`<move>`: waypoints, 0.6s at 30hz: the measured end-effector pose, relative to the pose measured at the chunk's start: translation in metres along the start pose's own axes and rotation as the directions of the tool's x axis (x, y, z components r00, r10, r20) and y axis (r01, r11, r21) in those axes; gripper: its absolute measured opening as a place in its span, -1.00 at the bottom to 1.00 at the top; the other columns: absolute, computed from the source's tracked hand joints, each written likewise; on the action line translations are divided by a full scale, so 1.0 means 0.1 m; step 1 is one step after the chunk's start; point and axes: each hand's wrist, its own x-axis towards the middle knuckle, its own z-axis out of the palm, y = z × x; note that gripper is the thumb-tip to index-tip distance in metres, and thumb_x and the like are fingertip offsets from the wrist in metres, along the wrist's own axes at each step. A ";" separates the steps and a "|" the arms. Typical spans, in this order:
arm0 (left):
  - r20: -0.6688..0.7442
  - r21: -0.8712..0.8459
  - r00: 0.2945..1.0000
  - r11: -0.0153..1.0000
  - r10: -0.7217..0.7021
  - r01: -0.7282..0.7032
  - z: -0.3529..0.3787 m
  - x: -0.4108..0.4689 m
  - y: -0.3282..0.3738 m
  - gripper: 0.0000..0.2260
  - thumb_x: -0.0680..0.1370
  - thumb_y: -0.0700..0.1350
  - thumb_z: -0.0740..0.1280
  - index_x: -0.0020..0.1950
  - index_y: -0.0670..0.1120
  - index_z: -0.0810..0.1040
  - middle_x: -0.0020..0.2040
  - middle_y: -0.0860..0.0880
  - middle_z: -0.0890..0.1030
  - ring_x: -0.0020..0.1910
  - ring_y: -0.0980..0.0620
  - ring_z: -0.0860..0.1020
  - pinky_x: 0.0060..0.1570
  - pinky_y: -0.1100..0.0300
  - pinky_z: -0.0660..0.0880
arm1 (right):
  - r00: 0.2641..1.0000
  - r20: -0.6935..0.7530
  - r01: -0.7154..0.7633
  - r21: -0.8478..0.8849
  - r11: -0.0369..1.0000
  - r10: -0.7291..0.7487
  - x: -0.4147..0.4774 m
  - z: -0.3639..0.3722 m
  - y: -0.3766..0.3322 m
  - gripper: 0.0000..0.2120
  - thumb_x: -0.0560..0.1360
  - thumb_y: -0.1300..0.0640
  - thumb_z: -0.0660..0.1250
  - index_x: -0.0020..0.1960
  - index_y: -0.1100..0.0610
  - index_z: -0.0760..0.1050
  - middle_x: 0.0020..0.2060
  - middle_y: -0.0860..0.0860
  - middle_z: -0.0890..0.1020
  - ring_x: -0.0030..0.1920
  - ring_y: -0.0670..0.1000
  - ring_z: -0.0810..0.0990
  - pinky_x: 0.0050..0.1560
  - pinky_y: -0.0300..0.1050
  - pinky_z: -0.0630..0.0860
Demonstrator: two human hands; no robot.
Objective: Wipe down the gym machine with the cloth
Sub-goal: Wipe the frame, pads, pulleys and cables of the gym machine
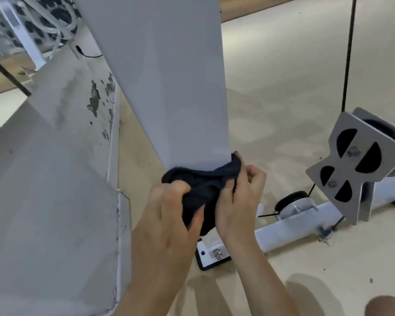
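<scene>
both hands, left hand (pixel 169 215) and right hand (pixel 240 197), fingers clamped on dark cloth (pixel 201 185) wrapped around upright white post (pixel 173 87).

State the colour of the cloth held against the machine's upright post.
Black or very dark navy cloth, seen best in the head view.

No readable text anywhere in view.

The white upright post (pixel 169 87) of the gym machine, the grey pulley bracket (pixel 356 169) at the right of the frame and the base plate (pixel 211 254) at lower centre carry no label, brand, number or sign that can be made out.
</scene>
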 end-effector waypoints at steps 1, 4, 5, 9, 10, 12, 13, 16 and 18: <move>-0.032 0.029 0.994 0.994 0.109 -0.108 -0.01 0.05 0.03 -0.58 0.36 -0.13 0.49 0.10 0.04 0.38 0.01 0.11 0.39 -0.18 0.12 0.46 -0.40 0.29 0.39 | 0.997 -0.016 -0.074 0.041 0.996 0.075 0.00 -0.07 -0.08 -0.60 0.55 0.04 0.08 0.33 -0.02 0.48 0.08 -0.07 0.41 0.06 -0.15 0.46 0.14 -0.24 0.39; -0.123 0.070 0.960 0.967 0.253 -0.246 -0.04 0.27 0.10 -0.74 0.45 -0.21 0.40 0.08 -0.03 0.47 0.05 0.05 0.40 -0.09 0.02 0.50 -0.17 0.24 0.47 | 0.992 -0.051 -0.090 0.328 0.940 0.113 0.09 -0.17 -0.42 -0.67 0.57 0.09 0.14 0.24 -0.10 0.54 0.06 -0.15 0.59 0.07 -0.20 0.55 0.09 -0.17 0.46; -0.151 0.046 0.950 0.962 0.273 -0.269 -0.05 0.32 0.11 -0.78 0.48 -0.19 0.34 0.11 -0.05 0.52 0.08 0.05 0.44 -0.04 0.03 0.50 -0.06 0.31 0.44 | 0.998 -0.063 0.004 0.405 0.914 0.024 0.14 -0.15 -0.58 -0.64 0.58 0.05 0.10 0.31 -0.09 0.50 0.14 -0.17 0.59 0.18 -0.19 0.53 0.17 -0.14 0.46; -0.105 -0.060 0.930 0.931 0.352 -0.359 -0.11 0.38 0.07 -0.75 0.52 -0.22 0.24 0.17 -0.15 0.56 0.10 -0.02 0.56 0.07 0.06 0.48 0.12 0.34 0.38 | 0.935 -0.054 0.335 0.460 0.822 -0.351 0.27 0.15 -0.95 -0.54 0.63 0.12 0.01 0.53 0.07 0.19 0.47 -0.05 0.34 0.48 -0.02 0.28 0.43 0.06 0.28; -0.098 -0.013 0.923 0.927 0.372 -0.375 -0.13 0.37 0.04 -0.76 0.53 -0.25 0.23 0.14 -0.16 0.58 0.09 -0.03 0.56 0.07 0.04 0.46 0.15 0.35 0.35 | 0.935 -0.042 0.331 0.462 0.823 -0.352 0.32 0.18 -0.87 -0.54 0.63 0.18 0.03 0.53 0.10 0.18 0.45 -0.02 0.36 0.46 -0.01 0.31 0.41 0.08 0.30; -0.147 0.033 0.924 0.935 0.353 -0.353 -0.13 0.33 0.00 -0.74 0.54 -0.22 0.23 0.20 -0.10 0.57 0.09 0.03 0.46 0.02 0.05 0.44 0.14 0.37 0.35 | 0.962 0.074 0.163 0.615 0.772 -0.262 0.37 0.18 -0.57 -0.66 0.63 0.23 0.13 0.39 0.14 0.39 0.13 -0.01 0.59 0.14 -0.08 0.56 0.12 0.04 0.49; -0.197 0.015 0.931 0.950 0.308 -0.311 -0.13 0.33 -0.01 -0.73 0.55 -0.17 0.24 0.23 -0.03 0.53 0.08 0.08 0.39 0.00 0.08 0.44 0.12 0.39 0.36 | 0.970 0.127 0.075 0.652 0.754 -0.207 0.35 0.14 -0.52 -0.79 0.61 0.18 0.20 0.21 0.12 0.49 -0.18 -0.07 0.60 -0.17 -0.11 0.56 -0.13 -0.05 0.51; -0.286 -0.261 0.958 0.963 -0.016 -0.062 -0.10 0.40 -0.03 -0.61 0.49 -0.05 0.38 0.29 0.12 0.43 0.13 0.18 0.42 0.08 0.13 0.52 0.11 0.26 0.49 | 0.996 0.090 -0.039 0.496 0.867 -0.007 0.18 0.10 -0.28 -0.69 0.50 0.21 0.22 0.17 -0.06 0.53 -0.14 -0.01 0.62 -0.12 -0.05 0.61 -0.11 -0.04 0.58; -0.166 -0.507 0.970 0.859 -0.178 0.071 -0.06 0.47 -0.02 -0.51 0.50 -0.04 0.42 0.35 0.24 0.33 0.23 0.26 0.48 0.23 0.17 0.50 0.10 0.16 0.57 | 0.993 -0.090 -0.033 0.401 0.916 0.075 0.12 0.13 -0.29 -0.53 0.48 0.30 0.06 0.31 0.06 0.47 0.21 0.05 0.57 0.26 0.01 0.52 0.28 0.07 0.45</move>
